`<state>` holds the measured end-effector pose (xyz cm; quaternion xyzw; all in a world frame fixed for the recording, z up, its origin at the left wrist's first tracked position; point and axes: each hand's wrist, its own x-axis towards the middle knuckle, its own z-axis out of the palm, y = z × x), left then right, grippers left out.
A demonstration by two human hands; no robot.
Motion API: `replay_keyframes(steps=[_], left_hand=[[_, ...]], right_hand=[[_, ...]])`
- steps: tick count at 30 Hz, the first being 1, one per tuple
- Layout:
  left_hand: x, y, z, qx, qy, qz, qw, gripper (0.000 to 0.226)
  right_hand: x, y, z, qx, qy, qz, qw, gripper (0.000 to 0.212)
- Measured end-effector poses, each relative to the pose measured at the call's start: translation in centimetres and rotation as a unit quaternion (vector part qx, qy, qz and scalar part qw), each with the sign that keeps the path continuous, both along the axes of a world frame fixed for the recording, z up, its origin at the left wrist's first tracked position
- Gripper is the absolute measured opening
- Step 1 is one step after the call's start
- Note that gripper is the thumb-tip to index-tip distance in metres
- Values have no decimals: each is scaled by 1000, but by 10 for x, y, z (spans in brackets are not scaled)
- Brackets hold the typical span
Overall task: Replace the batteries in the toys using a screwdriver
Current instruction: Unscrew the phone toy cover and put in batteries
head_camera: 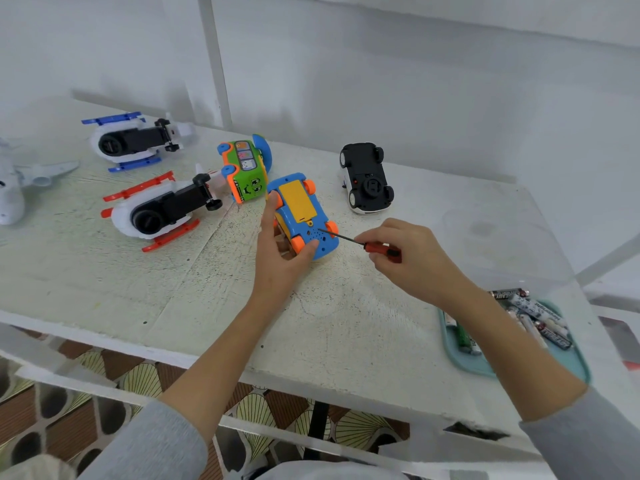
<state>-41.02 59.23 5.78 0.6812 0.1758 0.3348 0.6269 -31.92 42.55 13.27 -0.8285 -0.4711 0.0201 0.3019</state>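
Nearest the table (104, 299) edge, at right, a teal tray (568, 367) holds loose batteries (540, 320). Mid-table, the right hand (408, 261) pinches a red-handled screwdriver (367, 244), its tip touching the underside of an upturned blue car (304, 216). The left hand (280, 251) steadies this car, fingers extended along one side, thumb curled against its near end. Beyond lie a green bus (244, 171), a black car (365, 176) and two helicopters (156, 206).

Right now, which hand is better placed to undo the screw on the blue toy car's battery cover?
Right hand: it grips the screwdriver, whose tip sits near the yellow cover. The left hand holds the blue toy car.
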Motion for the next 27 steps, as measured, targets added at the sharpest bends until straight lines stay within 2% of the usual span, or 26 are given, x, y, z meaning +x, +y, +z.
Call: replay_keyframes(steps=[9, 17, 22, 27], left_hand=[[0, -4, 0, 19, 10, 6, 1000, 82], [3, -1, -7, 40, 44, 28, 998, 88], [4, 1, -4, 23, 57, 31, 998, 90], [3, 3, 1, 10, 35, 19, 999, 84]], right_hand=[[0, 6, 0, -24, -14, 5, 1000, 29], [-7, 10, 1, -96, -31, -21, 995, 29], [-8, 13, -7, -83, -29, -14, 996, 24], [-9, 19, -13, -60, -27, -11, 998, 22]])
